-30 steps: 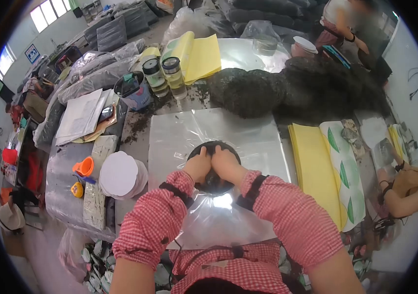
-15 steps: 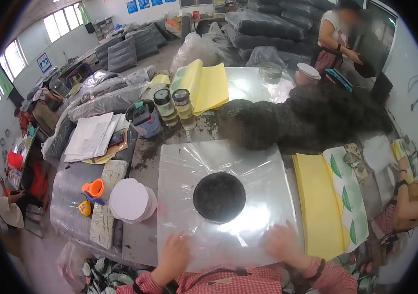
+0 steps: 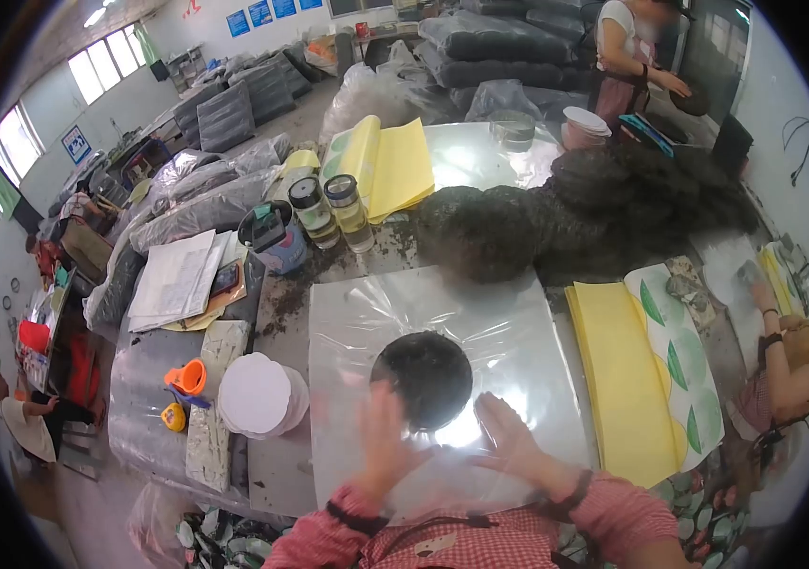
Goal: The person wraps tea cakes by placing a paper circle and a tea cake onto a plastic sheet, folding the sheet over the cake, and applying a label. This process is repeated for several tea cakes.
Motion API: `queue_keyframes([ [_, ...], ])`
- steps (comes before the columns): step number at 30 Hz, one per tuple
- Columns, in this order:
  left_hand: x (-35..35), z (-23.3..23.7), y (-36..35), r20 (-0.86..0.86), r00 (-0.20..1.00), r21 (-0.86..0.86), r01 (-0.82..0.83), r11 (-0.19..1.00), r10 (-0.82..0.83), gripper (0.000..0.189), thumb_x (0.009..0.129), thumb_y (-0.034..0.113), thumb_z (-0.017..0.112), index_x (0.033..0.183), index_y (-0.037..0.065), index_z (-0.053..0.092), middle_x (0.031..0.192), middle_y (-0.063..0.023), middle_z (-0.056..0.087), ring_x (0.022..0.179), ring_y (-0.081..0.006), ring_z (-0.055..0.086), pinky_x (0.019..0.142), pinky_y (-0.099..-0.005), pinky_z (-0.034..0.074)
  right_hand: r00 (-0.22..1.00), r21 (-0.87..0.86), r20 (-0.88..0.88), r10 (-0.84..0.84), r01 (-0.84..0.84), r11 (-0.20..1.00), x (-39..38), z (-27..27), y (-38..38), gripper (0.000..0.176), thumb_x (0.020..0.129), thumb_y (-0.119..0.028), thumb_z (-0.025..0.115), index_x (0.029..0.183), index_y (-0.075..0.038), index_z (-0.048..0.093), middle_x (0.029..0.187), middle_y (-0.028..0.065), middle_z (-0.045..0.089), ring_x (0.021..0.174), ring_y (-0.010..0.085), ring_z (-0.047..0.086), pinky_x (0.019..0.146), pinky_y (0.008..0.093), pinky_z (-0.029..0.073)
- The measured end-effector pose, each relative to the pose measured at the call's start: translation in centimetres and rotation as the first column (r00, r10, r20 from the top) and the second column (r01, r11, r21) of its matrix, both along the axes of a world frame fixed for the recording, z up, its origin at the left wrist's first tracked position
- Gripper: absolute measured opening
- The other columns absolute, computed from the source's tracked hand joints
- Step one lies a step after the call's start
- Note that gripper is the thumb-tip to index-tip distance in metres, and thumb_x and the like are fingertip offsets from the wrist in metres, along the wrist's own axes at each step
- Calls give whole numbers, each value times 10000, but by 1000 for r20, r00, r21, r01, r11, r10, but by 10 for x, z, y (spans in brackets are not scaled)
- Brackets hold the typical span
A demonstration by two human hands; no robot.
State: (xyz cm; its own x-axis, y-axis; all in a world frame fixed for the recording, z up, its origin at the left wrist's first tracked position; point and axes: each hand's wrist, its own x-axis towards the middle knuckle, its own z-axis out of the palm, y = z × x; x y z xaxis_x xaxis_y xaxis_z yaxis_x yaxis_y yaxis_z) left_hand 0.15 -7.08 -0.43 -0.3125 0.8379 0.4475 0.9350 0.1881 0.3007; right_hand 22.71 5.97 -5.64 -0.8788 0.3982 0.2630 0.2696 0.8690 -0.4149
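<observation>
A dark, flat round disc (image 3: 428, 375) lies on a stack of clear, shiny plastic sheets (image 3: 357, 308) in front of me. My left hand (image 3: 390, 441), slightly blurred, has its fingers stretched forward and overlaps the disc's lower left edge. On the other side, my right hand (image 3: 515, 444) is just off the disc's lower right edge, low over the plastic, fingers extended and thumb apart. Both hands hold nothing. White round papers (image 3: 257, 394) are stacked left of the sheets, and yellow paper sheets (image 3: 613, 370) lie to their right.
Behind the sheets is a large dark, loose heap (image 3: 632, 204). Two lidded glass bottles (image 3: 351, 216) and a bucket (image 3: 272, 242) stand at the back left. An orange tape dispenser (image 3: 188, 376) and papers (image 3: 174, 280) lie left. A co-worker's arm (image 3: 779, 365) is at the right.
Both hands have moved forward and inward, from the near edge of the plastic to the disc's lower sides. The view has shifted slightly; the disc stays on the sheets.
</observation>
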Motion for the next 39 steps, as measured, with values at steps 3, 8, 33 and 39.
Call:
queue_keyframes([
  [3,8,-21,43,190,968,-48,174,984,-162,680,790,451,802,1265,12,593,1194,-234,646,1167,-378,588,1100,-547,342,992,-75,1,-129,128,989,-34,-7,11,1039,781,-533,780,1464,119,348,1508,315,398,1390,471,409,1164,528,326],
  [8,10,-27,45,378,918,-144,-66,987,117,350,827,300,763,1032,57,616,714,-88,659,861,-332,671,912,-448,450,769,-702,-325,-550,194,685,-61,-28,63,967,794,-363,806,1516,44,308,1482,254,469,1394,367,457,1166,410,361],
  [33,-34,-20,61,863,343,438,-142,888,-371,312,808,117,773,1057,6,623,1233,-128,549,1166,-284,564,1068,-458,418,822,-562,-551,-145,-238,792,-145,9,48,306,1048,-205,436,989,-29,679,1050,75,710,941,194,672,869,334,527],
  [39,-22,-20,43,304,945,-13,132,991,-122,366,777,-7,648,1140,-28,615,1184,-210,592,1200,-416,525,1046,-470,437,861,-464,-442,-251,20,886,-131,38,3,152,960,-82,536,1049,14,613,1021,206,641,974,341,645,903,432,503],
])
